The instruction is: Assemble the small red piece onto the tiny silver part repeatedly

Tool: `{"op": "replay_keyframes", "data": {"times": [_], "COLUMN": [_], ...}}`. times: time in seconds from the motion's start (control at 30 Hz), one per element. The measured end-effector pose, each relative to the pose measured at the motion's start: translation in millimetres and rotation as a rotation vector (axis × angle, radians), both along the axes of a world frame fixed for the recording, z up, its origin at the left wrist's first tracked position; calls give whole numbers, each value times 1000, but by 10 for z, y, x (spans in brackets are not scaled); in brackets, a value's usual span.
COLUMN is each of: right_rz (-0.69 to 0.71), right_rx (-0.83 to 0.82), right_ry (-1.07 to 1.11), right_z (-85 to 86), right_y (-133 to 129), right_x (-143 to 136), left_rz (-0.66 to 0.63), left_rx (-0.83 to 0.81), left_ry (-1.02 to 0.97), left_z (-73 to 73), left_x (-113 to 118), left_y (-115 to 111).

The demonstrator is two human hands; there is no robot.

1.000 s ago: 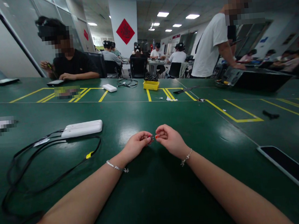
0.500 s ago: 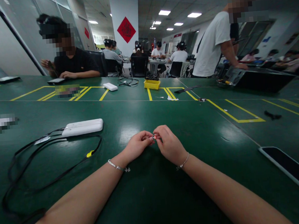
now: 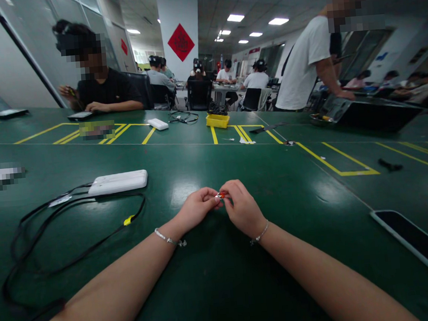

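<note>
A tiny orange and silvery object [image 3: 221, 195] sits between the fingertips of both hands, just above the green table [image 3: 224, 288]. My left hand [image 3: 201, 206] pinches its left, silvery end. On its right, orange side, my right hand [image 3: 241, 203] has its fingers closed round it. The fingers cover most of the object, so its exact shape cannot be made out. Both hands nearly touch at the fingertips.
A white power bank [image 3: 118, 182] with looping black cables [image 3: 37, 229] lies at the left. A dark-screened phone [image 3: 417, 248] is at the right edge. Farther back are a yellow bin [image 3: 217, 120], a white box [image 3: 158, 124], a black computer case [image 3: 373, 111] and several people.
More of the orange part shows between my fingertips. My right hand and wrist have shifted very slightly; my left hand stays in place.
</note>
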State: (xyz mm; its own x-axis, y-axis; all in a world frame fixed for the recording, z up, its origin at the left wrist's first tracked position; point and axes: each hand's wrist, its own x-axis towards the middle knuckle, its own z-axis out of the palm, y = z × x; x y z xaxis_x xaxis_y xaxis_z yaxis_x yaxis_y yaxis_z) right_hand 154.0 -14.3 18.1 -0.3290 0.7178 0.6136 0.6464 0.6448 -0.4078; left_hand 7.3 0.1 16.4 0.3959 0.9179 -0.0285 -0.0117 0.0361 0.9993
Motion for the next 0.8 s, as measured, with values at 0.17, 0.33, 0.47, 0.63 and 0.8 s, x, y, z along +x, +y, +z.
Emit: {"op": "replay_keyframes", "data": {"times": [0.17, 0.33, 0.47, 0.63, 0.8], "right_rz": [-1, 21, 27, 47, 72], "right_rx": [5, 13, 18, 13, 25], "right_ry": [-41, -45, -25, -19, -10], "right_z": [-7, -24, -26, -15, -23], "right_y": [-17, -12, 1, 0, -9], "right_x": [-4, 3, 5, 10, 3], "left_rz": [20, 21, 2, -19, -39], "left_rx": [5, 22, 46, 80, 117], "left_ry": [9, 39, 59, 91, 135], "left_z": [-15, -40, -28, 0, -16], "left_x": [9, 4, 3, 2, -2], "left_y": [-1, 12, 11, 5, 14]}}
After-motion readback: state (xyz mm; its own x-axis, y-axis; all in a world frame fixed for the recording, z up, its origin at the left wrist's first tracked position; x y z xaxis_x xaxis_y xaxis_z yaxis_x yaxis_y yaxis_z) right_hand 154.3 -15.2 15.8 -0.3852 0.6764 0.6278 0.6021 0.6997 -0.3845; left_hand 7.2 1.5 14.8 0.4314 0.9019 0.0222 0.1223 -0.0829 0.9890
